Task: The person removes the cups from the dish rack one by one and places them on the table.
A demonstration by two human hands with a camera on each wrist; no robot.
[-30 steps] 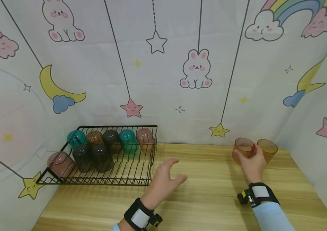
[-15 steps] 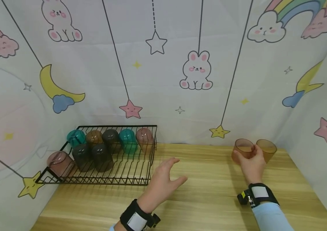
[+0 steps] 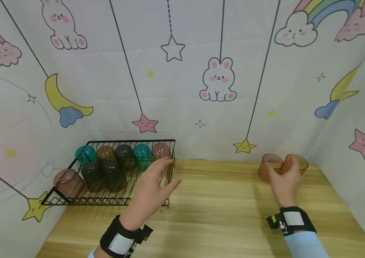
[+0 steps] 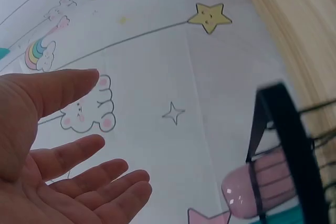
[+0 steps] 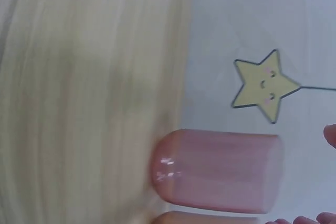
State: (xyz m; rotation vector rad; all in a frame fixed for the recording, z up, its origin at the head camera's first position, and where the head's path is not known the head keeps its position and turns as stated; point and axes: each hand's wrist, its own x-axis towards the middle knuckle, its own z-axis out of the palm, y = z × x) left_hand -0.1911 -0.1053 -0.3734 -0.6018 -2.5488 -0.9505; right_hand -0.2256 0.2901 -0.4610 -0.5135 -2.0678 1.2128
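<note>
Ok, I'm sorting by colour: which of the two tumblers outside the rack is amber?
The right-hand one, the amber tumbler; its left neighbour is the pink tumbler.

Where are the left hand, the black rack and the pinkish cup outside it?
Left hand [image 3: 149, 193]: head view, its back.
Black rack [image 4: 292, 145]: left wrist view, edge bar.
Pinkish cup [image 5: 220, 171]: right wrist view, side.

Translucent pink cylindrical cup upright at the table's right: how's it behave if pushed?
The translucent pink cylindrical cup is probably stiff: its walls look smooth, undented. Likely slippery, given glossy highlights. It might tip if pushed high; its base edge looks rounded.
</note>
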